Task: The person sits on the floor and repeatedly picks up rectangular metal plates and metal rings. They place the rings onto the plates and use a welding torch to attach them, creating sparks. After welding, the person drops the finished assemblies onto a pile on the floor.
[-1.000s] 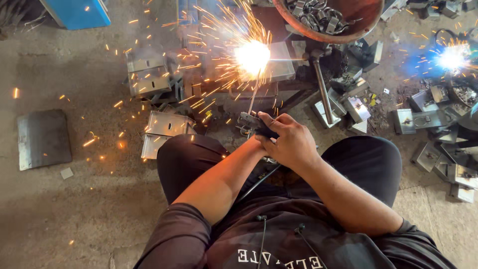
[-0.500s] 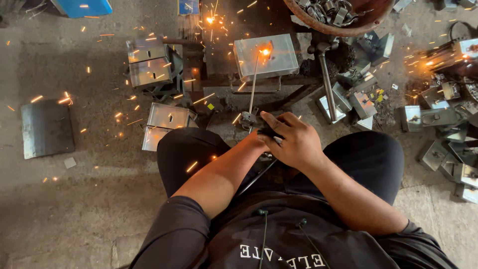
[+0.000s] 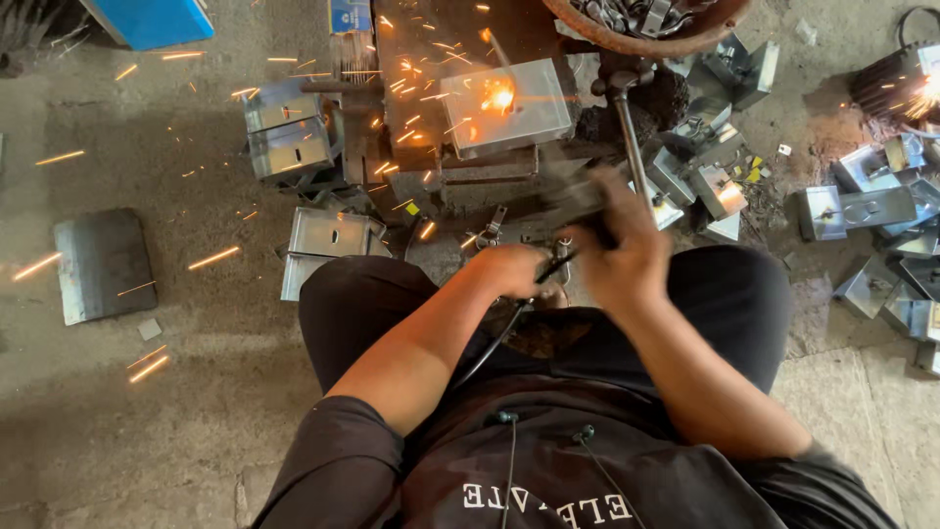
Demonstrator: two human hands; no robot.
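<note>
Concrete floor [image 3: 147, 411], grey and stained, with orange sparks scattered across it. Person squats over a cluttered work spot. Left hand [image 3: 514, 269] is clenched around the black electrode holder [image 3: 553, 266], its cable running back toward the body. Right hand [image 3: 622, 250] is motion-blurred, just beside the left; whether it grips anything cannot be told. Small metal box [image 3: 509, 103] sits ahead of both hands, a glowing weld spot on its top face. Similar boxes [image 3: 289, 137] lie left; flat steel plate [image 3: 103, 264] lies far left.
</note>
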